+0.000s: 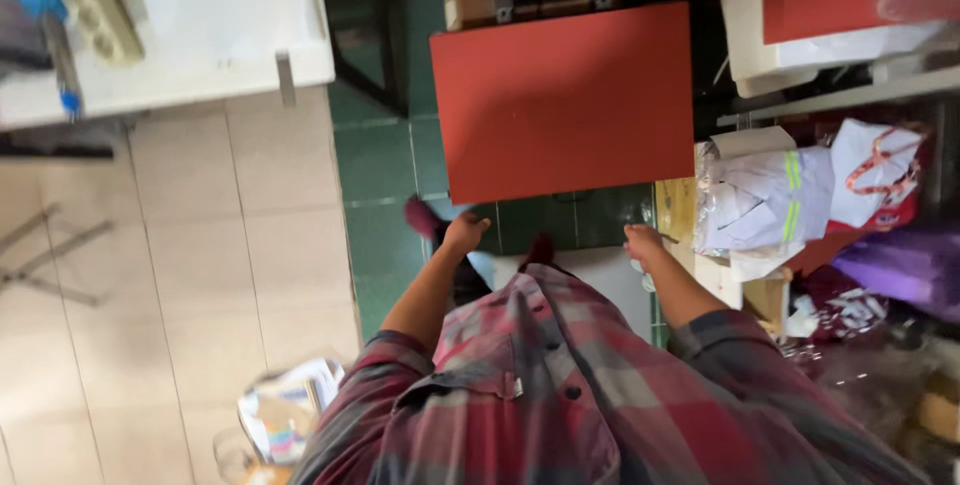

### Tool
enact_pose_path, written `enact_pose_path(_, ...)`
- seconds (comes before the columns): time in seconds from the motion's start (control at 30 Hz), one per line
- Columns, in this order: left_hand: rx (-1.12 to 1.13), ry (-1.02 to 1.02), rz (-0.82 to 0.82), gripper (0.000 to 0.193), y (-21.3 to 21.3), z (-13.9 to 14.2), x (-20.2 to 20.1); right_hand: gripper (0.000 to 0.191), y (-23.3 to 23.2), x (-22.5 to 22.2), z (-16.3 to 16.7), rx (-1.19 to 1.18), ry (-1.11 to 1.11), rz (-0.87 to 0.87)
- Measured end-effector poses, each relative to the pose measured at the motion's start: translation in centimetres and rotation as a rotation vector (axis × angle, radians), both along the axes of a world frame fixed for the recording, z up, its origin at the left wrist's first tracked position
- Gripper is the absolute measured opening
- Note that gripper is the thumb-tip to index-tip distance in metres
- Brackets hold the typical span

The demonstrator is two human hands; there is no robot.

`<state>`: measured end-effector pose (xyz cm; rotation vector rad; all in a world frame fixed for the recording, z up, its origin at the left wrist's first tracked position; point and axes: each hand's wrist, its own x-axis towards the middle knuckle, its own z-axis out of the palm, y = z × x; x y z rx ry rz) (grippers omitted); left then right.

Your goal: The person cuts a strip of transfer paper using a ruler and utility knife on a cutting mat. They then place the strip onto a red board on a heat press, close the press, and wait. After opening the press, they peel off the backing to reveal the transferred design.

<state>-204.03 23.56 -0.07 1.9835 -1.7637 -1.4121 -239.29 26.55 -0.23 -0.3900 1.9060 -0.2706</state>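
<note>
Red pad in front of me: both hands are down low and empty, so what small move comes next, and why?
Probably raise both hands to the near edge of the red pad. The left hand and right hand hang just below that edge, apparently holding nothing, and the pad's surface is bare. The bagged white garments lie apart, right of the right hand, so reaching there looks like a separate, later step.

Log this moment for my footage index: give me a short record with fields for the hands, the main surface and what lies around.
View: head camera, looking steeply down
Left hand: empty, loosely curled, below the red board's near edge
Right hand: empty as far as visible, beside the board's near right corner
Red board: flat, rectangular, bare
Clothing: plaid shirt, sleeves pushed up
Right side: bagged white garments, purple bag
Left side: white table, tiled floor
</note>
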Motion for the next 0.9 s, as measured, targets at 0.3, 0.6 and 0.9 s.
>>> enact_pose_path(0.3, 0.156, -0.120, 0.057, 0.047, 8.4, 5.1, 5.2, 0.033, -3.2, 3.3, 3.5, -0.145, -0.053, 0.387)
enact_pose_path(0.6, 0.090, -0.198, 0.468, 0.029, 21.9, 6.9, 17.1, 0.029, -2.0, 13.1, 5.6, -0.040, -0.001, 0.652)
enact_pose_path(0.9, -0.130, -0.063, 0.881, 0.029, 28.3, 7.7, 33.6, 0.025, -2.7, 36.2, 6.7, -0.302, 0.048, 0.809)
